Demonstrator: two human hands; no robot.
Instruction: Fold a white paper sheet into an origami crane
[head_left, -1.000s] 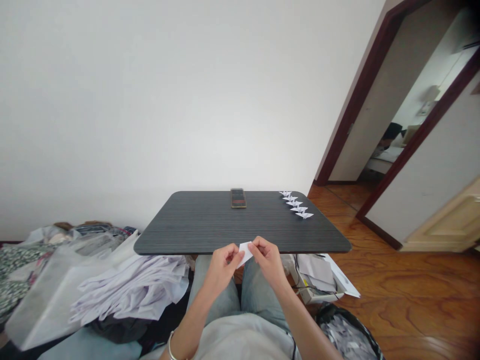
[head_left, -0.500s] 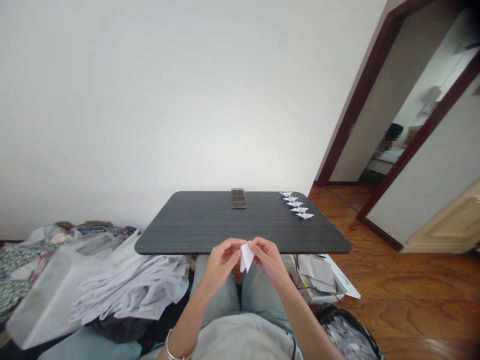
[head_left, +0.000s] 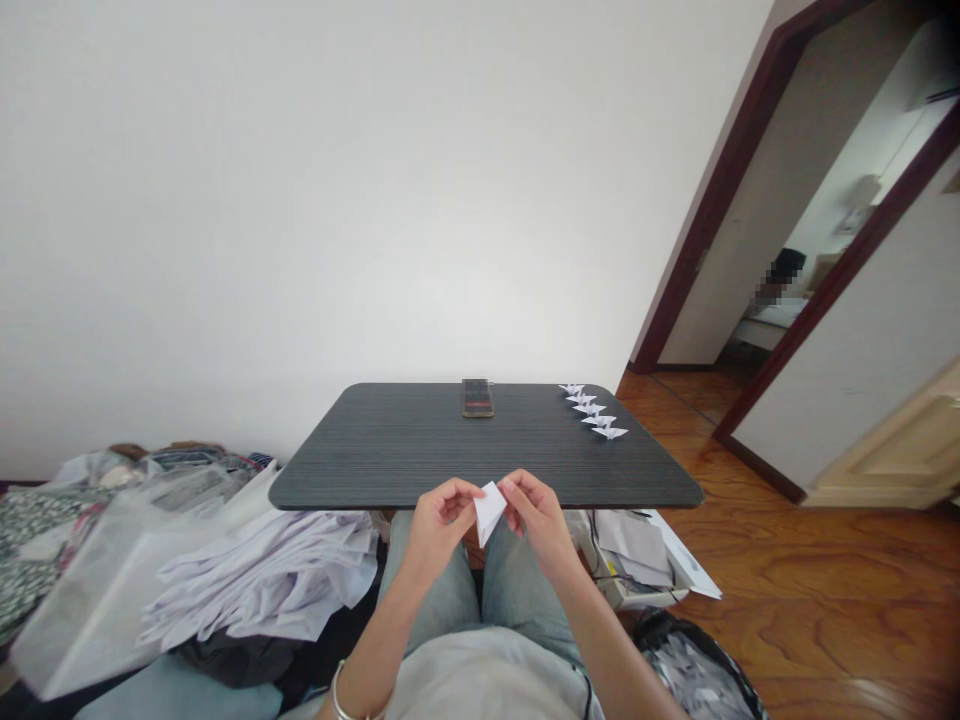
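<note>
Pinching the folded white paper (head_left: pixel 490 511) by opposite sides, mid-span at the near edge of the worktop (head_left: pixel 405 450), left hand (head_left: pixel 441 522) and right hand (head_left: pixel 540 517) could skew a crease if one pulls harder.

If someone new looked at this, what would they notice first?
Probably the folded paper, bright white between the left hand and right hand, at the near edge of the dark table. Next, likely the five paper birds lined up toward the table's right end. The heaped white cloth at lower left may draw the eye too.
</note>
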